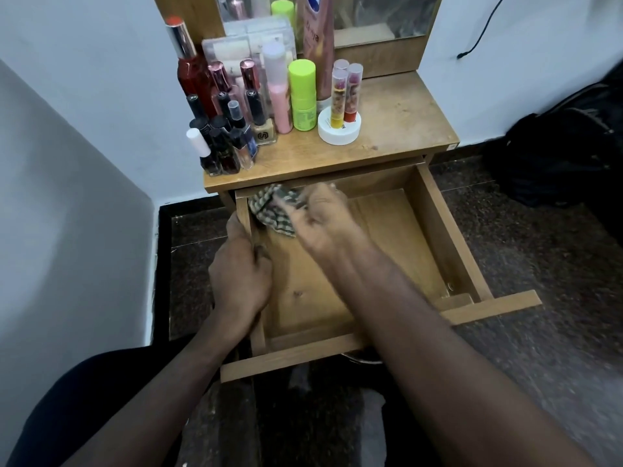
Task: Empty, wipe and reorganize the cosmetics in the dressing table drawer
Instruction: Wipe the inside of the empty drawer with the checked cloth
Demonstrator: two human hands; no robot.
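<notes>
We are gripping the drawer [448,237] wall with our left hand [241,267] to steady it | right hand [320,214] clutching checked cloth [273,208], wiping the back corner | cosmetics [256,106] waiting on top.

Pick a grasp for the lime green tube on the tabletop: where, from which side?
Grip the lime green tube round its upper cap, coming from above and the front. It stands upright, hemmed in by the pink bottle and white jar beside it.
</notes>
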